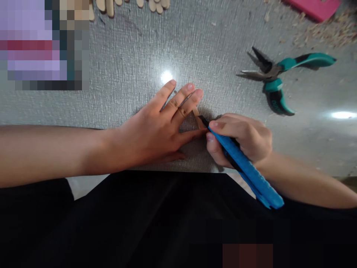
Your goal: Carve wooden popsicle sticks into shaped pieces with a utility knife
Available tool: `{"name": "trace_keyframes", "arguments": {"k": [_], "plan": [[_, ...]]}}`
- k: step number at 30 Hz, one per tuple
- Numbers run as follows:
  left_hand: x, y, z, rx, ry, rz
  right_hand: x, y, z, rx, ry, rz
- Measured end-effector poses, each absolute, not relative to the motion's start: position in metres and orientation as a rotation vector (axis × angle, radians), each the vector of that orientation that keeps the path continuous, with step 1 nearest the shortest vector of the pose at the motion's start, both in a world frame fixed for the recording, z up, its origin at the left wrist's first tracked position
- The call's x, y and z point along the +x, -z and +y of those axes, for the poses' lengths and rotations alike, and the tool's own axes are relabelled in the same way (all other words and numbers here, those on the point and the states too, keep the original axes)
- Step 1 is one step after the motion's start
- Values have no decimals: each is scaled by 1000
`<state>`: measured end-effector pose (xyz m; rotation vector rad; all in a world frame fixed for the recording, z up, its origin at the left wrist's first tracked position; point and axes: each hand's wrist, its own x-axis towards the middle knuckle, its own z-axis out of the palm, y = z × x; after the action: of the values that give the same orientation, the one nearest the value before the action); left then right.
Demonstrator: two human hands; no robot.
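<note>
My left hand (161,126) lies flat on the grey textured table (122,70) with its fingers spread. Its fingertips press beside and over a thin wooden stick (196,114), most of which is hidden under the hand. A blue utility knife (248,163) with a dark blade is gripped in my right hand (245,137), thumb and fingers wrapped round it. The blade tip rests at the stick, close to my left fingers, and the handle slants down toward the lower right.
Long-nose pliers (273,74) with teal and black handles lie spread at the right. Several wooden craft sticks (108,6) are at the top edge. Wood shavings (315,33) surround a pink object (318,9) in the top right. A pixelated patch covers the top left.
</note>
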<state>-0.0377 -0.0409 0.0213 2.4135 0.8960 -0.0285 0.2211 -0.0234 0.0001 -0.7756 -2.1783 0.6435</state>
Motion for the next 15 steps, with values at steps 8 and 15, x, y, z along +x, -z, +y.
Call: {"name": "trace_keyframes", "arguments": {"k": [8,15], "plan": [[-41,-18,-42,2398,-17,880,224,-3,-21,-718,-641,-2203],[-41,-19,-43,2390,-28,889,222,-2,-22,-693,-676,-2149]]}}
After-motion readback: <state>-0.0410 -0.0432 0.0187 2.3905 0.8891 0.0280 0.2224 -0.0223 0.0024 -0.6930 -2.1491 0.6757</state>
